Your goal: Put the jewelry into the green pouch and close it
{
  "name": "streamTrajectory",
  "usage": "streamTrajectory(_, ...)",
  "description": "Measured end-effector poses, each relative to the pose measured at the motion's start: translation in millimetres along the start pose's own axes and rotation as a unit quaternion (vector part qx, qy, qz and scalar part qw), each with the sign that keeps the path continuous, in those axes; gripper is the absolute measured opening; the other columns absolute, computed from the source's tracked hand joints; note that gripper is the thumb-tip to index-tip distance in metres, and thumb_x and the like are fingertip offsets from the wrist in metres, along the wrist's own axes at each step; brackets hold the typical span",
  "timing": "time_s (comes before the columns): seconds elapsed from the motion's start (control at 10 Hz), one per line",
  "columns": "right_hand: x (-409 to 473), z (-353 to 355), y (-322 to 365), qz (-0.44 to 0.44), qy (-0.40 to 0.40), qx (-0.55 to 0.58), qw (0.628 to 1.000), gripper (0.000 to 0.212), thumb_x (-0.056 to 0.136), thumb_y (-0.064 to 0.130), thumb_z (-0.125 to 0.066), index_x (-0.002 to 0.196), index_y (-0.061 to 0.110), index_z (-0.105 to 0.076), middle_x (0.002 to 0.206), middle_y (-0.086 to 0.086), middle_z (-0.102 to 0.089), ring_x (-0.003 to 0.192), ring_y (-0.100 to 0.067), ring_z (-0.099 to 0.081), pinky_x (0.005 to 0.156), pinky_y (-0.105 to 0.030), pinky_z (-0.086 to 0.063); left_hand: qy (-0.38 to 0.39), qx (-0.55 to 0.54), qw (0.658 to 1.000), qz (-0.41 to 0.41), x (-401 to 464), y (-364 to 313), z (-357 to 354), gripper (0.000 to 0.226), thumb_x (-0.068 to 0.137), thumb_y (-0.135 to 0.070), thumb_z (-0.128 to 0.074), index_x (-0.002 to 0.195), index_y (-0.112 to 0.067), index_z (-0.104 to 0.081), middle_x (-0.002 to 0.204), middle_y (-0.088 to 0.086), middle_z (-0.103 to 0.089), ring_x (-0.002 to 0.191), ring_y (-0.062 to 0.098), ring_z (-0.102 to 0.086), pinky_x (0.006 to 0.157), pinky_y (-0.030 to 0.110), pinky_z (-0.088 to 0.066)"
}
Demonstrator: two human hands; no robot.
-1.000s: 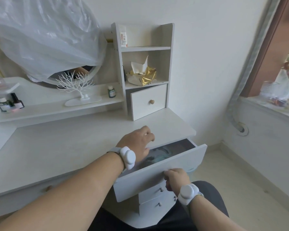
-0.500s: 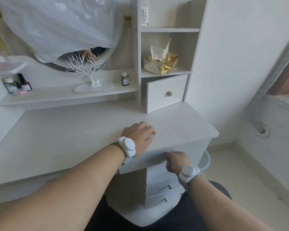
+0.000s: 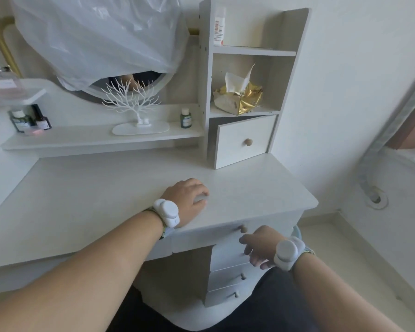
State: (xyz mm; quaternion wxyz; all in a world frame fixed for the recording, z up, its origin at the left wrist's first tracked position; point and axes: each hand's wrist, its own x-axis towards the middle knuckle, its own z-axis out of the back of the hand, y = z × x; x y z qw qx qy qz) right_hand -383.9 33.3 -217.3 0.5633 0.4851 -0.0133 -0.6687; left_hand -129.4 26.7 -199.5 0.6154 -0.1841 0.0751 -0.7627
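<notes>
Drawer (image 3: 235, 232) under the worktop (image 3: 82, 195) sits flush, its knob (image 3: 243, 228) free, so whatever it keeps is out of sight. The left hand (image 3: 187, 200) lies on the worktop just behind the drawer, fingers curled over something pale; whether it grasps anything I cannot tell. The right hand (image 3: 259, 245) hangs just right of the knob with loose fingers, holding nothing. Neither jewelry nor pouch is visible anywhere; the tree stand (image 3: 132, 109) on the shelf behind the drawer carries nothing, so the items are probably hidden.

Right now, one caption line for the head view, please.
Left hand rests on the white vanity top; right hand hangs open before the shut top drawer.
</notes>
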Motion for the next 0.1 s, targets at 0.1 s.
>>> streamTrajectory(0.1, -29.7, 17.7, 23.4, 0.099, 0.09, -0.059, 0.989, 0.027, 0.093, 0.032, -0.062, 0.086, 0.01, -0.075, 0.064, -0.006, -0.074, 0.058, -0.018, -0.066, 0.057, -0.021, -0.052, -0.019, 0.016, 0.999, 0.036, -11.0, 27.1, 15.2, 0.028, 0.093, -0.039, -0.049, 0.118, -0.035, -0.061, 0.134, -0.014, -0.052, 0.118, 0.018, -0.051, 0.095, 0.036, -0.045)
